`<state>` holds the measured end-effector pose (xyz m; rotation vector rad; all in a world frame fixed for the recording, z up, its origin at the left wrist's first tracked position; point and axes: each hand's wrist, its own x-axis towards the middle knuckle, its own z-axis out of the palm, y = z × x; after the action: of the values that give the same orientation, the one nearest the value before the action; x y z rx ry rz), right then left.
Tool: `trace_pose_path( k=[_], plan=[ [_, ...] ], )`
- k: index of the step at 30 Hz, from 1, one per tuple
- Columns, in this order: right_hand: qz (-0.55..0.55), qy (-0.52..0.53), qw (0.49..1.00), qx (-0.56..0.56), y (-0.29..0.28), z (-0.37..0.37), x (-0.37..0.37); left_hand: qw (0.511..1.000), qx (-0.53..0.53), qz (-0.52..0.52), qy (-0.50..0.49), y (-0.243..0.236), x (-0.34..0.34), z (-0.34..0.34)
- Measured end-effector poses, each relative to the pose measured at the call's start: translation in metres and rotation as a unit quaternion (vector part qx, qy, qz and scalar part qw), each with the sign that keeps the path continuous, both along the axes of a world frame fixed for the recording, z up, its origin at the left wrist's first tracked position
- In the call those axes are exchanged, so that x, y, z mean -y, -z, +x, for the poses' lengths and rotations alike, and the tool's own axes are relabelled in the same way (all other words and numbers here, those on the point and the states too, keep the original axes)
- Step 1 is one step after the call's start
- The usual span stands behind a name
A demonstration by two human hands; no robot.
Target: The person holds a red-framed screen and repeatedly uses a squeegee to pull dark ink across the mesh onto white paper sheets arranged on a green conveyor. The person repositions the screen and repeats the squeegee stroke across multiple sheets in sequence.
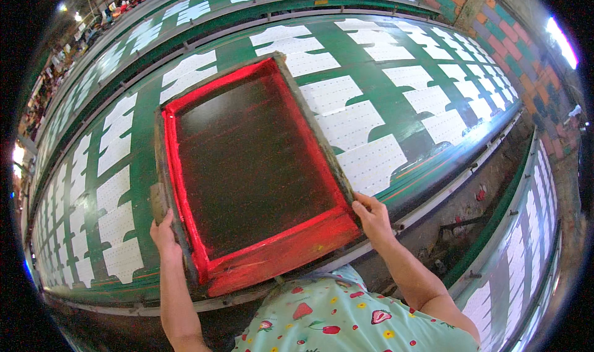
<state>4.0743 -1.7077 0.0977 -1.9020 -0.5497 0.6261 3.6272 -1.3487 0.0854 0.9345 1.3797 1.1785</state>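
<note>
A large screen-printing frame (281, 247) is tilted in front of me, with dark mesh (247, 166) and bright red ink along its inner borders. My left hand (164, 233) grips its left side near the lower corner, thumb up against the outer edge. At the lower right corner, my right hand (372, 216) is closed on the frame, thumb on top. The fingers under the frame are partly hidden. Behind and around it, white cut fabric pieces (368, 166) lie in rows on a long green printing table (383, 82).
A metal rail (458, 182) runs along the table's near edge. Another long table with white pieces (516, 253) stands to the right, across a narrow gap. More tables (179, 17) lie beyond. A multicoloured brick wall (504, 36) rises at the far right.
</note>
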Motion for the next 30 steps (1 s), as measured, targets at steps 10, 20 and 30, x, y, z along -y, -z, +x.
trace_pose_path(
  k=[10,20,30],
  plan=[
    [-0.037,0.081,0.996,0.019,0.035,0.214,0.086,0.999,0.014,0.035,-0.002,0.023,0.108,0.235],
    [-0.026,0.060,0.998,-0.024,0.048,0.301,0.138,1.000,-0.002,0.020,0.018,0.014,0.155,0.326],
    [-0.087,-0.184,0.902,0.381,-0.040,0.261,0.140,0.999,-0.026,0.023,0.017,0.034,0.156,0.336]
  ],
)
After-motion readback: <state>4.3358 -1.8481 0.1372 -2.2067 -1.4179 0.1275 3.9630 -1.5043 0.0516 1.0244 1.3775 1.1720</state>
